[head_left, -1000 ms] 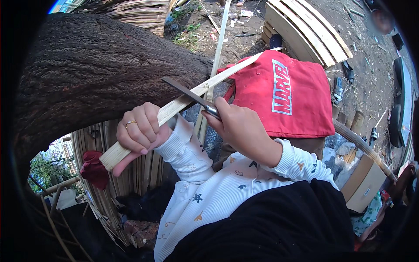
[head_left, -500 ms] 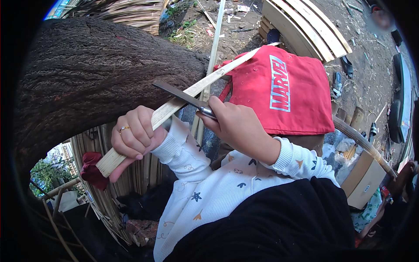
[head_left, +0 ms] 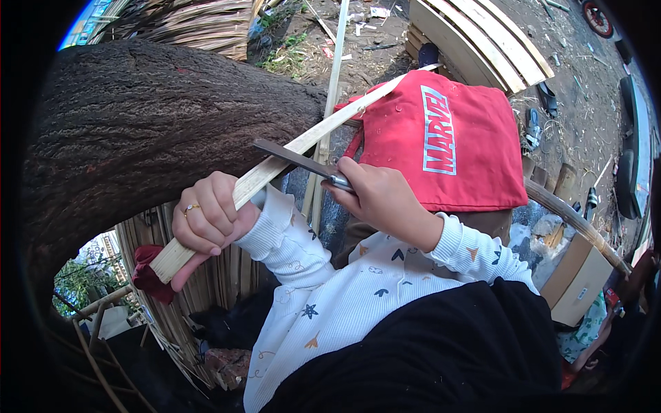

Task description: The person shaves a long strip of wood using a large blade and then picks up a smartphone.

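My left hand (head_left: 212, 215), with a ring on one finger, is wrapped round a long pale strip of split wood or bamboo (head_left: 313, 134). The strip slants from a dark red cloth (head_left: 153, 277) at its near end up to the far edge of a red cloth (head_left: 399, 148) spread over my lap. In my right hand (head_left: 382, 196) is the handle of a knife (head_left: 296, 158). Its dark, straight blade lies across the strip, just beyond my left hand. My right fingers hide part of the handle.
A thick tree trunk (head_left: 172, 117) fills the left side. Curved pale planks (head_left: 475, 41) are stacked at the back right, with sandals (head_left: 533, 127) beyond the red cloth. At lower right are a cardboard box (head_left: 578, 279) and a wooden pole (head_left: 575, 224). Another thin strip (head_left: 335, 76) stands behind.
The knife and my right hand have shifted slightly right and toward me along the strip. My left hand keeps its grip, and the whole view has tilted a little.
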### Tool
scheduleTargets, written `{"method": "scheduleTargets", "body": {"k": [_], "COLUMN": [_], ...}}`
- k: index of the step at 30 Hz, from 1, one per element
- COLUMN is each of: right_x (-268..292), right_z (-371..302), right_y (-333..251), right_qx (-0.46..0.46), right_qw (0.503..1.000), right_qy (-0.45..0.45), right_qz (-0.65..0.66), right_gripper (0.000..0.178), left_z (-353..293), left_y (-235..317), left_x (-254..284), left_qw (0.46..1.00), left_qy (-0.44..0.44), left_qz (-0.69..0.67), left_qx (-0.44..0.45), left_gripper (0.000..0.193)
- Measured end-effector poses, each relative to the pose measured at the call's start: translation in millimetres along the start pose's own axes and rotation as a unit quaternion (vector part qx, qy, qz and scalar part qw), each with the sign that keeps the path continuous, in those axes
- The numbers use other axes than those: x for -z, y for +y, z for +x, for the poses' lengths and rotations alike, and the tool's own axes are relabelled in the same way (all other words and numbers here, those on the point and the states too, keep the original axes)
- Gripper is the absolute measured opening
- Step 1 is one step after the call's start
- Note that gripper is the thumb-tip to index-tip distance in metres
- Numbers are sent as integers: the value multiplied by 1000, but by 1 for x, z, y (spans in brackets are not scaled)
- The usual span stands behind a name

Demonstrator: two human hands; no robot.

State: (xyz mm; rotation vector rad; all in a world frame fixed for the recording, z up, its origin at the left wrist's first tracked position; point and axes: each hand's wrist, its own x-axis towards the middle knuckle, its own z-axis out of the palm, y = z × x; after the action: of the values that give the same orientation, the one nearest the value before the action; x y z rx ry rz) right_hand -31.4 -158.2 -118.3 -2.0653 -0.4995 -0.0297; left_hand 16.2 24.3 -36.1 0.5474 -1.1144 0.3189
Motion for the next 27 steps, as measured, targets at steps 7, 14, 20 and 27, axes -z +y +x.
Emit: {"method": "scheduleTargets", "body": {"k": [7,14,20,27], "right_x": [-4,3,1,9], "right_z": [18,-5,6,-4], "right_y": [61,14,36,-3], "right_qx": [-170,-27,-168,-45], "right_qw": [975,1000,985,999], "right_qy": [81,-5,30,-6], "right_qz": [-120,14,-12,20], "right_gripper": [28,25,25,25], "left_z": [-5,1,-2,4], "left_y": [0,-5,1,-6], "left_x": [0,1,4,0], "left_qw": [1000,1000,1000,999], "left_qy": [5,-7,-19,-37], "left_qz": [1,-17,-10,-32], "left_qx": [-4,-6,11,12], "left_gripper": [56,55,54,55]}}
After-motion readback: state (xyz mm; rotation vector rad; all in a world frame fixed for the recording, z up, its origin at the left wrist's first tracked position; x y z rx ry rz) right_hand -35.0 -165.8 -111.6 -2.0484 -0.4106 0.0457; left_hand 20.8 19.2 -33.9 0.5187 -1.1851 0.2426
